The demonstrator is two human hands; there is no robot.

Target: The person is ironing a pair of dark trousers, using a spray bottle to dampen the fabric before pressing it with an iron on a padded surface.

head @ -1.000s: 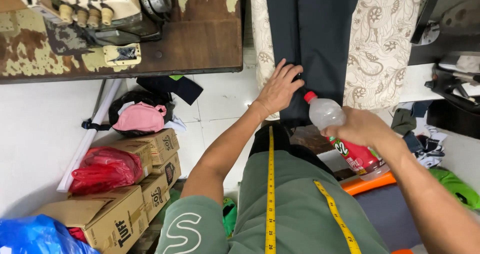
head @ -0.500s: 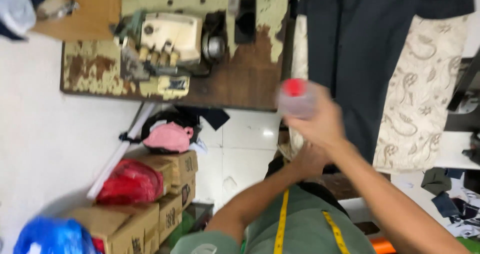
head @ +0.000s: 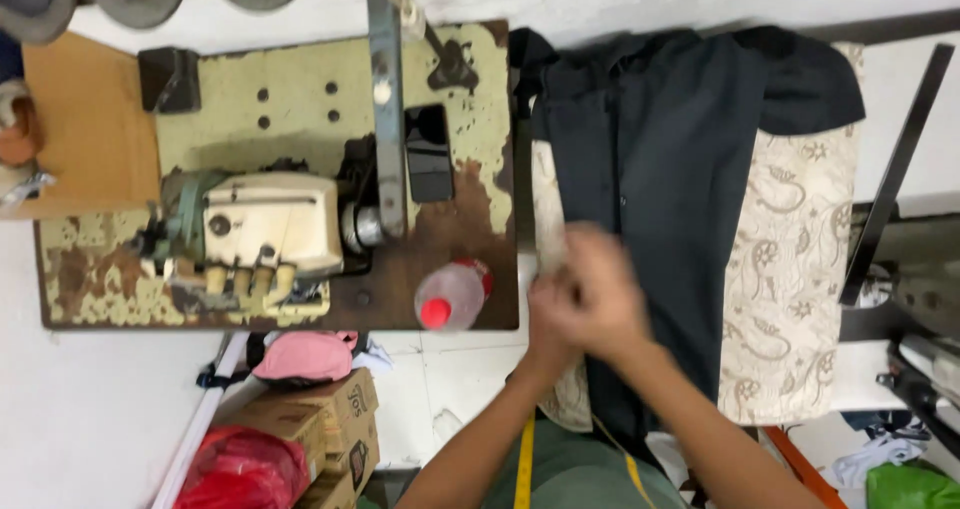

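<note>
My left hand (head: 548, 314) and my right hand (head: 602, 291) are pressed together and blurred, at the left edge of a dark garment (head: 660, 169). The garment lies over a board covered in cream patterned cloth (head: 790, 269). Whether either hand grips anything is unclear. A clear plastic bottle (head: 452, 297) with a red cap and red label stands free on the front right corner of the worn machine table (head: 445, 244), just left of my hands. A yellow measuring tape (head: 524, 464) hangs down my chest.
A cream sewing machine (head: 265, 229) sits on the table, with a black flat object (head: 430, 154) beside it. Below the table are cardboard boxes (head: 335, 419), a red bag (head: 235, 474) and a pink item (head: 305, 354). Dark metal frames (head: 895, 179) stand at right.
The bottle has left my right hand and now stands on the machine table. Both hands have come together over the dark garment. My view has lifted toward the table.
</note>
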